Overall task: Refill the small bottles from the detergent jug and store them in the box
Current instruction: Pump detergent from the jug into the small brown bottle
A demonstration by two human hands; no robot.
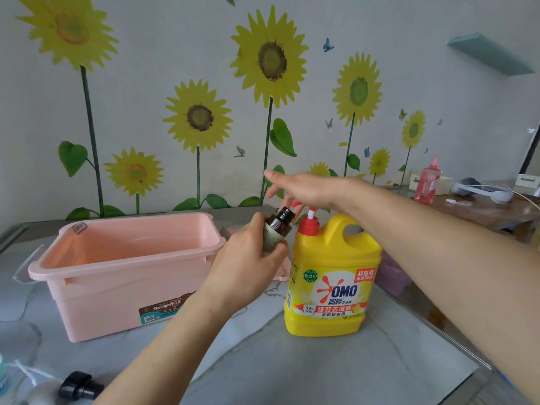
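A yellow detergent jug with a red pump top stands on the grey marble table. My left hand grips a small brown bottle, uncapped, tilted with its mouth under the red pump spout. My right hand lies flat on top of the pump head, fingers straight. The pink storage box stands open to the left, and nothing shows inside it.
A black pump cap lies at the near left edge beside a pale bottle that is partly cut off. A pink soap bottle and clutter sit on a wooden table at far right. The box's lid lies behind the jug.
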